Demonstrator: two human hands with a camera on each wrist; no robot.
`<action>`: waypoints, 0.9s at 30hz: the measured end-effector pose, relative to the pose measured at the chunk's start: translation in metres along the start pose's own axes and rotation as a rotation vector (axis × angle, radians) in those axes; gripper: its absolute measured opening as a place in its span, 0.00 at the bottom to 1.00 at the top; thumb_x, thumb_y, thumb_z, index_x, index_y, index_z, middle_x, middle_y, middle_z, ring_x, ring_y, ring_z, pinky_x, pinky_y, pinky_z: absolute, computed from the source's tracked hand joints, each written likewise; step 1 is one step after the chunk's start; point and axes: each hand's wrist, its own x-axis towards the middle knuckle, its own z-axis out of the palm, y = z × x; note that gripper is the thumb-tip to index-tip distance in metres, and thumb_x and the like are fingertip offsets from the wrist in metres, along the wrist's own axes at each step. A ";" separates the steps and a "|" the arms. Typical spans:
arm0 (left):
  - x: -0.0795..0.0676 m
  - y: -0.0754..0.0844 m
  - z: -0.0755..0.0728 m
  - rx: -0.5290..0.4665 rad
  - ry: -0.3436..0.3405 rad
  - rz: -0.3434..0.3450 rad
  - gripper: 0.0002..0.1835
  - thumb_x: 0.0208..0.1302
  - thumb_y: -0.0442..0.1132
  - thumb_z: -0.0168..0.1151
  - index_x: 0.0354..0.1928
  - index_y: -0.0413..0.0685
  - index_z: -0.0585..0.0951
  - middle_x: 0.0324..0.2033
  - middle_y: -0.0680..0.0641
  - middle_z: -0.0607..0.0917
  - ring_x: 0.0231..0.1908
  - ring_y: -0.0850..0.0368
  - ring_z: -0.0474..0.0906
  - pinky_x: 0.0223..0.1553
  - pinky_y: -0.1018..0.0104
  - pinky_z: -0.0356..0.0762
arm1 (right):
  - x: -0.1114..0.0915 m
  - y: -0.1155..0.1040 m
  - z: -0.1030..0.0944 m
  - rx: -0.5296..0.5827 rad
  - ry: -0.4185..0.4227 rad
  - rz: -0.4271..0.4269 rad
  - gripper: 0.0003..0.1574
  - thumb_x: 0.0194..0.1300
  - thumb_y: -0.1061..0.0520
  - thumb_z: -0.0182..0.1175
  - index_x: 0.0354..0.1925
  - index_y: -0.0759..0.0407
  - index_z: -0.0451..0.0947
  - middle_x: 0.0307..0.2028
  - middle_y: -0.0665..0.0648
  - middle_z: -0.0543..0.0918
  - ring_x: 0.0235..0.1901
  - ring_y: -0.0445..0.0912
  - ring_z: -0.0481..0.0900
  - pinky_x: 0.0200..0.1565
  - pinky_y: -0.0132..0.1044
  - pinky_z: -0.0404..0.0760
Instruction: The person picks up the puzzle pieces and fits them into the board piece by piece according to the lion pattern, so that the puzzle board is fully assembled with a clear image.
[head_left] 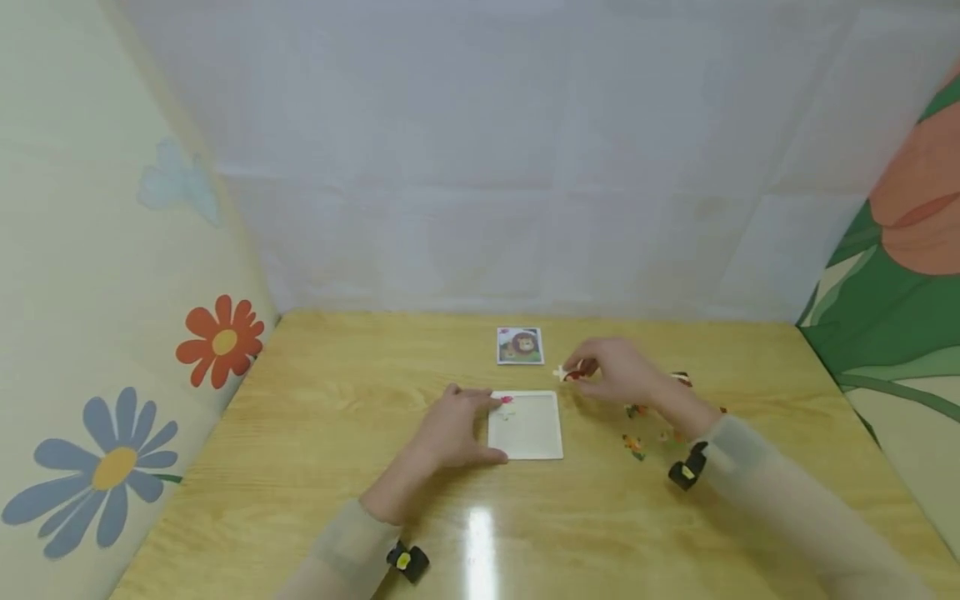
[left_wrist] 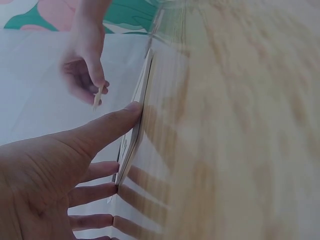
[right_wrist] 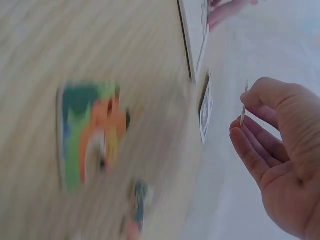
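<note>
A white square puzzle tray [head_left: 536, 429] lies on the wooden table with a small pink spot near its upper left corner. My left hand [head_left: 448, 429] rests against its left side, thumb at the near left corner and fingers toward the far one. In the left wrist view, the thumb [left_wrist: 112, 129] and fingers look fairly straight along the tray's edge [left_wrist: 134, 145]. Above the table, right of the tray's far edge, my right hand [head_left: 618, 372] pinches a thin puzzle piece [head_left: 573, 375] between thumb and fingertips. The right wrist view shows that piece [right_wrist: 243, 107] edge-on.
A picture card with a lion [head_left: 519, 345] lies behind the tray. Several loose puzzle pieces [head_left: 633, 447] are scattered under and beside the right forearm; one orange and green piece [right_wrist: 92, 137] looks blurred close up. A white cloth [head_left: 525, 167] hangs behind the table.
</note>
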 end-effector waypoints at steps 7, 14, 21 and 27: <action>0.001 0.001 -0.001 0.000 0.005 -0.005 0.45 0.43 0.58 0.88 0.64 0.47 0.85 0.68 0.41 0.83 0.59 0.41 0.77 0.61 0.48 0.79 | 0.018 -0.021 0.028 0.097 -0.100 -0.008 0.13 0.64 0.61 0.71 0.48 0.58 0.90 0.43 0.54 0.90 0.40 0.42 0.86 0.45 0.30 0.87; 0.004 0.002 0.000 -0.005 0.018 0.007 0.45 0.43 0.59 0.88 0.64 0.48 0.85 0.68 0.42 0.83 0.60 0.41 0.79 0.61 0.48 0.80 | 0.026 -0.029 0.043 0.080 -0.107 -0.051 0.13 0.58 0.65 0.71 0.44 0.60 0.90 0.40 0.54 0.88 0.35 0.39 0.80 0.38 0.27 0.83; 0.002 0.004 -0.002 -0.015 -0.002 0.000 0.45 0.43 0.58 0.88 0.65 0.47 0.84 0.69 0.42 0.82 0.65 0.38 0.77 0.64 0.45 0.79 | 0.029 -0.036 0.047 0.000 -0.147 -0.061 0.14 0.60 0.62 0.71 0.46 0.59 0.90 0.43 0.55 0.90 0.42 0.44 0.85 0.47 0.34 0.86; 0.003 0.002 -0.002 -0.003 -0.003 -0.006 0.45 0.44 0.59 0.88 0.65 0.47 0.84 0.69 0.41 0.82 0.65 0.39 0.77 0.65 0.46 0.78 | 0.031 -0.040 0.049 -0.028 -0.166 -0.059 0.14 0.60 0.64 0.69 0.46 0.59 0.90 0.44 0.56 0.89 0.45 0.47 0.86 0.52 0.39 0.88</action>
